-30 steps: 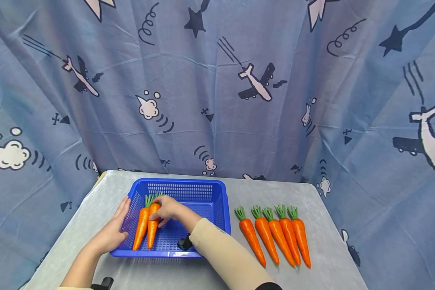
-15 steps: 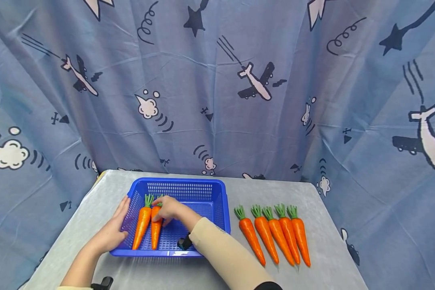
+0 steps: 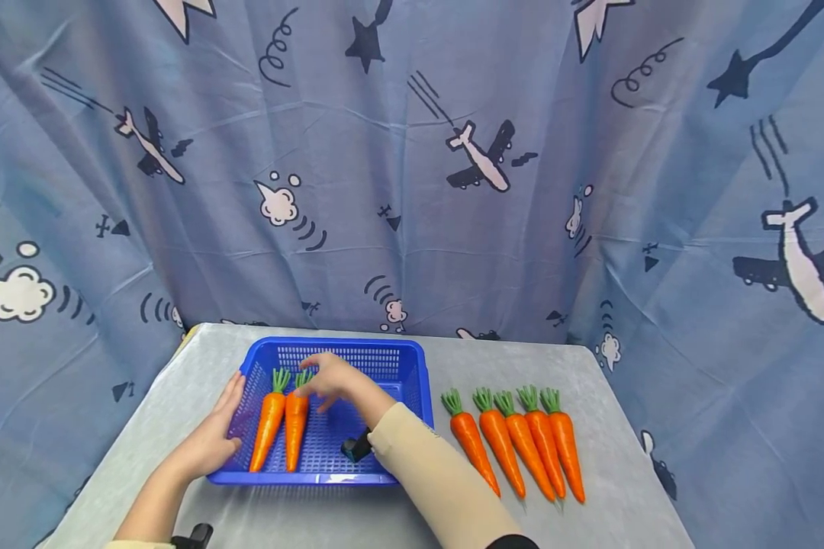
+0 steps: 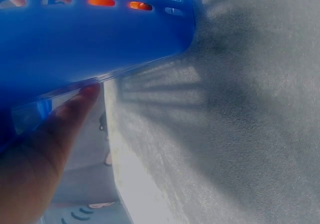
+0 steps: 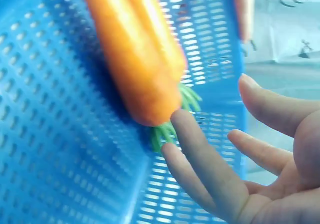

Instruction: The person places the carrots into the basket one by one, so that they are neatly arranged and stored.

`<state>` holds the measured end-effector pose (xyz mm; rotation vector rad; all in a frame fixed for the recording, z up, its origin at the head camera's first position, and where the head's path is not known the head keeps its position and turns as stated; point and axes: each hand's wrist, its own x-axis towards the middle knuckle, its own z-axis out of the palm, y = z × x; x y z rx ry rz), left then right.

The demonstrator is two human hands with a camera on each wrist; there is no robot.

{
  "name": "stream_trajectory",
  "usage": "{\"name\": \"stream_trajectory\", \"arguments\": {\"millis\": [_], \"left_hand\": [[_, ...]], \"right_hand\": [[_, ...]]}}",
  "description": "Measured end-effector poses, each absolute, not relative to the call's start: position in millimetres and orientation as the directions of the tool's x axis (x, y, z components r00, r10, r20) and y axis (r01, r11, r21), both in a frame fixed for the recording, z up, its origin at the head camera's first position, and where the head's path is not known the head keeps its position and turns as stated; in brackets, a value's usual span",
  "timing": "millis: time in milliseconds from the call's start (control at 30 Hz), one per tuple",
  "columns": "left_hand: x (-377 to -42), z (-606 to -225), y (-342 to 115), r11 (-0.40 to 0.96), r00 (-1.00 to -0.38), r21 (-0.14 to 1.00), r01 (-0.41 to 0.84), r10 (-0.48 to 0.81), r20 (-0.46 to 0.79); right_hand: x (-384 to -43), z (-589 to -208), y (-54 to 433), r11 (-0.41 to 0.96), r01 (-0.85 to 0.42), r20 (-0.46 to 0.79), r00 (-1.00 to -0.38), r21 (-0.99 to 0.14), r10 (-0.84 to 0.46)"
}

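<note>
A blue plastic basket point(image 3: 346, 460) holds two carrots side by side with green tops, a left carrot point(image 3: 268, 431) and a right carrot point(image 3: 296, 433). My right hand point(image 3: 335, 379) is over the basket beside the right carrot's top, fingers spread and gripping nothing. In the right wrist view, the near carrot point(image 5: 137, 63) lies just beyond a fingertip; whether they touch I cannot tell. Along the basket's left side, my left hand point(image 3: 209, 441) rests with straight fingers against the rim. One finger point(image 4: 50, 144) touches the basket's edge in the left wrist view.
To the right of the basket, several carrots point(image 3: 526, 450) lie in a slanted row on the grey-covered table point(image 3: 590, 389), tops pointing away. A blue curtain point(image 3: 384, 191) printed with planes hangs behind and around the table.
The right carrot shifted slightly right, apart from the left one. My right hand has let go of it and lifted up and to the right. My left hand stays on the basket.
</note>
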<state>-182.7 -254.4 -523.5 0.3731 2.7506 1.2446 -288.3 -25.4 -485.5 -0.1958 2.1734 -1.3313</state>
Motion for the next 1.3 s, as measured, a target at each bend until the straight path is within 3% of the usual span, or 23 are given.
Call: {"name": "stream_trajectory", "arguments": {"millis": [367, 933, 1300], "left_hand": [[-178, -531, -255, 0.609, -0.965, 0.773, 0.178, 0.263, 0.015], [-181, -525, -254, 0.611, -0.96, 0.769, 0.188, 0.279, 0.013], [-179, -525, -256, 0.597, -0.953, 0.769, 0.227, 0.301, 0.048]], "right_hand": [[-278, -466, -5, 0.494, -0.175, -0.116, -0.857, -0.852, -0.503], [-252, -434, 53, 0.322, -0.161, -0.006, -0.887, -0.933, -0.462], [-244, -430, 103, 0.342, -0.245, 0.101, -0.916, -0.907, -0.387]]}}
